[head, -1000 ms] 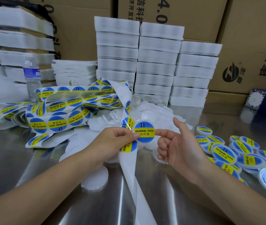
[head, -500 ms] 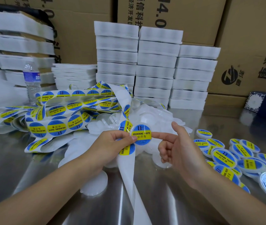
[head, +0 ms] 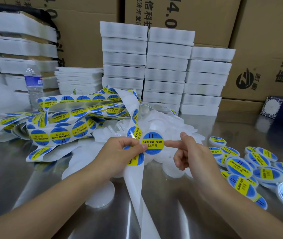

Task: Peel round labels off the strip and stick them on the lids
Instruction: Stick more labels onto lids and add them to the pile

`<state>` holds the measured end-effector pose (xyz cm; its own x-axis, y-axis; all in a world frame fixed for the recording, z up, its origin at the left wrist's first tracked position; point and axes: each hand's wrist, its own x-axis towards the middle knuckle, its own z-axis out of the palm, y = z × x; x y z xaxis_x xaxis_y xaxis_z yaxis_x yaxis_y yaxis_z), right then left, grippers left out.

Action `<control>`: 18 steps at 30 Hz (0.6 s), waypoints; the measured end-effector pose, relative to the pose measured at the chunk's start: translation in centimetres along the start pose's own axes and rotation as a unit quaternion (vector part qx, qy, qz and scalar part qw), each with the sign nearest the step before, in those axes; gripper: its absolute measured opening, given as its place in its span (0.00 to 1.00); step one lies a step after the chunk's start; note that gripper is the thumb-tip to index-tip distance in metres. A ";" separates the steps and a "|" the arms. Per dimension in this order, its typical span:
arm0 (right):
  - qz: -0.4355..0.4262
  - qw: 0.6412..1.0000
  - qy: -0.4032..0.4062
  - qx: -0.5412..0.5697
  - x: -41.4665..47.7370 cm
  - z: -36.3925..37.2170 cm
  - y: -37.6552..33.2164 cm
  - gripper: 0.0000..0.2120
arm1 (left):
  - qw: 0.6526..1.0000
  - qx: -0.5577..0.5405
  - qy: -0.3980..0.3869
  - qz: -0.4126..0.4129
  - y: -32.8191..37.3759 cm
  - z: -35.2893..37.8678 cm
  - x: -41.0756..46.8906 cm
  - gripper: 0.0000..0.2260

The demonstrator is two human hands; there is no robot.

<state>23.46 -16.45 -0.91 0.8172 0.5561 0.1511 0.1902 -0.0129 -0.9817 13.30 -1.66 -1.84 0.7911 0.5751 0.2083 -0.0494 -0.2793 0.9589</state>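
The left hand (head: 123,152) pinches a round white lid (head: 153,131) by its left edge, with the thumb (head: 141,146) lying across the rim and the other fingers curled behind. The lid is held upright between the two hands, facing the camera, and a blue and yellow "SOLDERING PASTE" label (head: 152,143) covers almost all of its face.

The right hand (head: 190,157) has its index finger (head: 169,144) straight, with the tip pressed on the right edge of the label. Its thumb is raised and clear of the lid, and its other fingers are curled into the palm and hold nothing.

The same left-hand grip also holds the strip (head: 135,183), which passes behind the thumb. One label on the strip shows just below the left hand, and bare backing trails from there down the bench (head: 33,187) between the forearms. The rest of the strip, still full of labels, lies in a loose tangle (head: 64,121) beyond and to the left of the left hand.

A heap of plain white lids (head: 164,123) sits just behind both hands. Finished labelled lids (head: 239,167) are scattered to the right of the right hand, near it but not touching it.

Farther back, behind the hands, are stacks of white trays (head: 166,69), a water bottle (head: 33,83) and cardboard cartons (head: 264,49).
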 end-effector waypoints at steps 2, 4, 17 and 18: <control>-0.013 1.000 0.009 -0.003 0.0 -0.1 0.1 0.22 | 1.000 -0.001 0.001 -0.003 0.0 0.0 -0.1 0.12; -0.030 0.999 0.020 0.000 0.0 -0.2 0.2 0.20 | 1.000 -0.005 0.001 -0.002 0.0 0.0 -0.1 0.13; -0.112 0.989 -0.086 -0.032 -0.3 0.5 1.2 0.23 | 0.992 -0.080 -0.093 -0.034 0.8 0.3 -1.2 0.14; -0.120 0.987 -0.105 -0.034 -0.4 0.5 1.3 0.28 | 0.991 -0.078 -0.099 -0.037 0.9 0.3 -1.3 0.15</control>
<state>23.11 -16.23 -2.33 0.6147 0.7096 0.3443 0.4068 0.0888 -0.9092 12.47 -2.90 -1.35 0.8992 0.4235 0.1099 -0.0689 -0.1111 0.9914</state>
